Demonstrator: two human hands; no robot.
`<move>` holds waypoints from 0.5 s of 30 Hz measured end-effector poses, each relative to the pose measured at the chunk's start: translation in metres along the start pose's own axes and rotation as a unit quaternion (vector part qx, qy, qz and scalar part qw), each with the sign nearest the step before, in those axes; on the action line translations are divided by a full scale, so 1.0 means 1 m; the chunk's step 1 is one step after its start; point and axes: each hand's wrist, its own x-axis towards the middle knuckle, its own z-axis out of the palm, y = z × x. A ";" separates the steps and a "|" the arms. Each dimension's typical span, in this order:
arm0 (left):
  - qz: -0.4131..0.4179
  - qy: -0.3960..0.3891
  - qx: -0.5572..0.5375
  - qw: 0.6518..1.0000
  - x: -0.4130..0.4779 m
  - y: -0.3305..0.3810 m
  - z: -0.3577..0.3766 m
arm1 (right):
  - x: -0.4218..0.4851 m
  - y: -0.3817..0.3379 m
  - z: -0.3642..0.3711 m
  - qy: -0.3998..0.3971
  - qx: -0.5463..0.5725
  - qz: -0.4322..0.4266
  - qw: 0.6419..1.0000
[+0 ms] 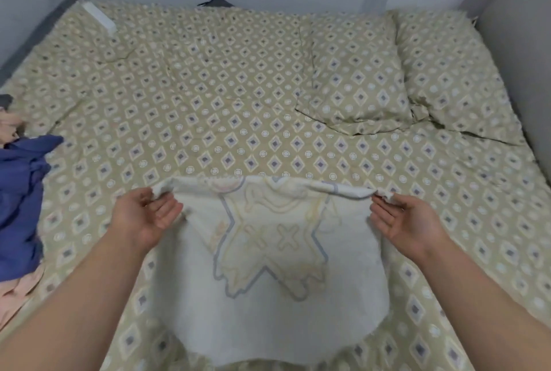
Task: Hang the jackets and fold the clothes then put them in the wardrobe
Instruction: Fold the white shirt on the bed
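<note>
Shirt: the white shirt, with a pale printed figure on it, is stretched between both hands over the near part of the bed. Its far edge is pulled taut and the rest drapes toward the person.
Left hand: the left hand is palm up, pinching the shirt's left corner between thumb and fingertips.
Right hand: the right hand mirrors it and pinches the right corner.
Feel: judging by the sag and the bunching at both pinches, the shirt is light, soft and limp. It is not fragile, and it should not slip from a light pinch.
Where to hold: corners and edges look best, since holding it taut keeps the fabric flat (a mid-cloth grab would only crumple it). It will fold wherever it is laid.
Contact: the frame does not show whether the lower hem rests on the bed.
Left side: a blue garment lies in a heap at the bed's left edge, on pink cloth, well apart from the shirt.
Far right: two pillows sit side by side, away from the hands.
Far left: a white box lies near the far corner.
Obstacles: nothing lies on the stretch of bed just beyond the shirt, so laying it down looks unhindered.
</note>
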 end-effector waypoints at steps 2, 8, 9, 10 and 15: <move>-0.020 0.006 0.038 0.999 0.023 -0.015 0.004 | 0.028 0.011 0.005 -0.014 -0.057 0.012 0.998; -0.024 0.027 0.177 0.984 0.053 -0.084 0.009 | 0.081 0.052 -0.026 0.070 -0.256 0.002 0.964; -0.028 0.011 0.226 0.974 0.053 -0.101 0.010 | 0.087 0.061 -0.038 0.090 -0.299 0.011 0.950; -0.023 -0.004 0.286 0.958 0.053 -0.119 0.012 | 0.090 0.071 -0.050 0.105 -0.342 0.021 0.934; 0.153 -0.166 0.751 0.621 0.062 -0.214 0.006 | 0.098 0.108 -0.092 0.137 -0.432 0.009 0.892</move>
